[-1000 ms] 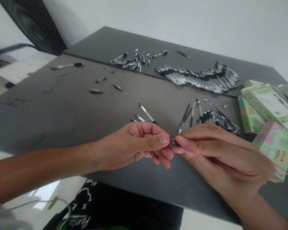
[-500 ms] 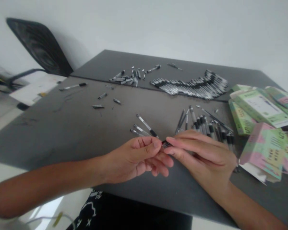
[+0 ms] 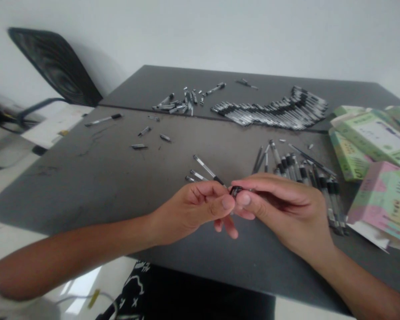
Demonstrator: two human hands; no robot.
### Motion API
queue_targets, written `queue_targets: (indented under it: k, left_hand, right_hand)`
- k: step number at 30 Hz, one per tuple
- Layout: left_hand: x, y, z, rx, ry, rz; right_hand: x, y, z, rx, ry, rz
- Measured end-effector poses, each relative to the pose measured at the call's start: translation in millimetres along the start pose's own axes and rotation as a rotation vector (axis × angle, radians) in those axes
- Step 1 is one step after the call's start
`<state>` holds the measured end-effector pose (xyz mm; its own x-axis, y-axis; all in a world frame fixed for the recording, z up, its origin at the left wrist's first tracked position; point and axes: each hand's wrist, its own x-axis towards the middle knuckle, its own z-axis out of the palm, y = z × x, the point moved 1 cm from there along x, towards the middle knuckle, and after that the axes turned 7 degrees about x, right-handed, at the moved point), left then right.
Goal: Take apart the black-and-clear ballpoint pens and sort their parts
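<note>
My left hand [image 3: 200, 206] and my right hand [image 3: 283, 204] meet above the near table. Between their fingertips is a small black pen part [image 3: 235, 191], mostly covered, so I cannot tell whether it is a cap or a tip. The left thumb and forefinger pinch its left side, with the other fingers loosely curled below. On the opposite side, the right thumb and fingers close on it. Just beyond the left hand lie a few clear pens with black grips [image 3: 208, 169]. A row of pens [image 3: 293, 169] lies partly behind the right hand.
A long fanned row of pens [image 3: 270, 114] spans the far part of the table [image 3: 86, 186]. Short pen parts [image 3: 178, 106] form a pile to its left, with a few caps [image 3: 139, 146] nearer. Green and pink boxes [image 3: 383, 200] stand right. A chair [image 3: 56, 62] is left.
Both hands have come closer together, and the right fingers now cover more of the pen part. The table scene has shifted slightly as the head moved.
</note>
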<state>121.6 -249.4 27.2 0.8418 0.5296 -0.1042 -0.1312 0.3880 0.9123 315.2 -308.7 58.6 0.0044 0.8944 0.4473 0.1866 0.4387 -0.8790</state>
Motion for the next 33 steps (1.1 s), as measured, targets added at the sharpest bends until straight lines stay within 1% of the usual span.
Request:
queue_targets:
  k: [2, 4, 6, 10, 14, 17, 22, 28, 33]
  left_hand:
    - [0, 3, -2.0, 0.051, 0.016, 0.005]
    - [-1, 5, -3.8, 0.064, 0.05, -0.015]
    - [-1, 6, -4.5, 0.044, 0.073, -0.016]
    - [0, 7, -3.2, 0.041, 0.083, 0.033]
    - [1, 6, -3.7, 0.055, 0.136, 0.033]
    - [1, 4, -3.9, 0.03, 0.084, 0.022]
    - [1, 5, -2.2, -0.025, 0.021, 0.007]
    - [0, 8, 1.4, -0.087, -0.101, 0.028]
    - [-1, 6, 0.6, -0.073, -0.098, 0.035]
  right_hand:
    - [2, -2, -1, 0.027, -0.033, 0.034]
    - [4, -3, -3, 0.011, -0.064, 0.029]
    - [6, -3, -4, -0.026, -0.086, -0.014]
    - [8, -1, -6, -0.096, -0.098, -0.149]
    - [7, 0, -8, -0.188, -0.122, -0.245]
    - [4, -1, -8, -0.27, -0.138, -0.288]
    - [-1, -2, -7, -0.359, -0.113, -0.314]
    - [-1, -8, -10, -0.446, -0.206, -0.37]
    - [-2, -12, -14, -0.53, -0.241, -0.414]
